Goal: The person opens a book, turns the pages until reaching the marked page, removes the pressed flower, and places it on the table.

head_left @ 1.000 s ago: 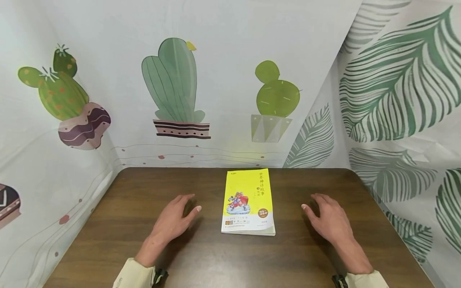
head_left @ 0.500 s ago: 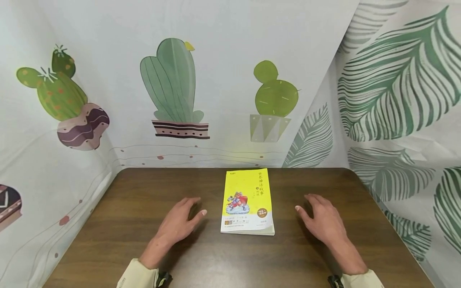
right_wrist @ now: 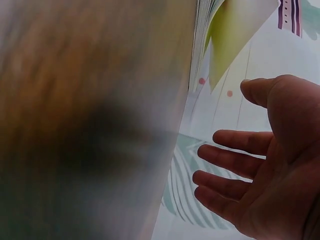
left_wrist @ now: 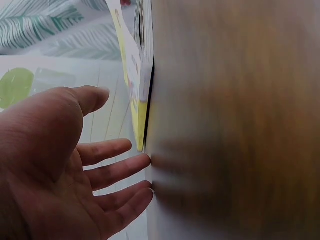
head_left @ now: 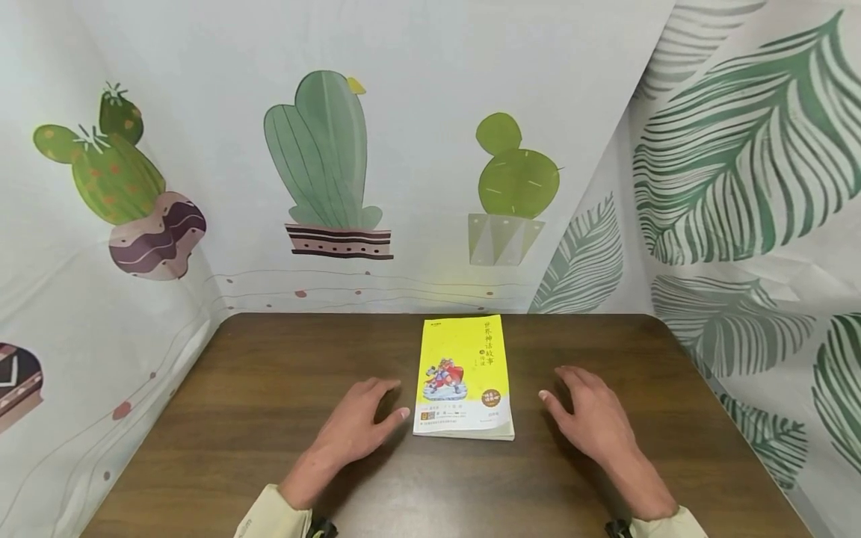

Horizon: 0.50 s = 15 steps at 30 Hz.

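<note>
A yellow paperback book [head_left: 464,373] with a white lower band and a cartoon figure lies face up near the table's far edge. Just left of it is my left hand [head_left: 359,426], thumb and fingers relaxed and apart from the cover. On the other side, a somewhat wider gap separates my right hand [head_left: 595,418] from the book. In the left wrist view the book's spine side [left_wrist: 142,107] rises beyond the spread fingers [left_wrist: 117,170]. The right wrist view shows the lifted corner of the cover [right_wrist: 222,50] and page edges, with loosely bent fingers [right_wrist: 232,160] holding nothing.
The brown wooden table [head_left: 282,351] has rounded far corners. Behind it hangs a white cloth [head_left: 430,149] printed with cacti, and a leaf-patterned cloth [head_left: 740,149] borders the right side.
Both hands have moved inward toward the book, the left one farther to the right and the right one to the left. The book has stayed in place.
</note>
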Available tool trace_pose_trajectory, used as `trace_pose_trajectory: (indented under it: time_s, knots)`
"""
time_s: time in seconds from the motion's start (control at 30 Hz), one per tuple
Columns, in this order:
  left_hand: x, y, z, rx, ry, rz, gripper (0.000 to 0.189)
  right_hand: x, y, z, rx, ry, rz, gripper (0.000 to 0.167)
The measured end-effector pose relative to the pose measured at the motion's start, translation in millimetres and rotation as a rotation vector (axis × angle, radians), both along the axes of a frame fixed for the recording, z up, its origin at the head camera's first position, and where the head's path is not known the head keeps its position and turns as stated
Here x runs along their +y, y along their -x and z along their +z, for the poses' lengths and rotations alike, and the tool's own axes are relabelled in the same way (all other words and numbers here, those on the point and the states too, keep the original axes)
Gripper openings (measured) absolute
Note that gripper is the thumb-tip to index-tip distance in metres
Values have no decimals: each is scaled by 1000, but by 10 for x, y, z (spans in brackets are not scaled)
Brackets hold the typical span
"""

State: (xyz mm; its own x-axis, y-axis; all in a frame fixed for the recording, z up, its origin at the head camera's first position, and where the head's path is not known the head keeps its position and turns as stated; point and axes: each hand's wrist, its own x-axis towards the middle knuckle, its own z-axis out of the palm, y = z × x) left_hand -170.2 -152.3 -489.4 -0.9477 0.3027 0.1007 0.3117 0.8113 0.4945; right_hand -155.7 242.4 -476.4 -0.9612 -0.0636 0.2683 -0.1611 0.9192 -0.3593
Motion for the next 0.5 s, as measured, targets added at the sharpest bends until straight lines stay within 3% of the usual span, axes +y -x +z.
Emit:
trace_pose_trajectory:
  time_s: [0.5]
  knots:
    - [144, -67, -51, -52, 22, -159, 61, -264, -81, -10, -57, 40, 72, 56]
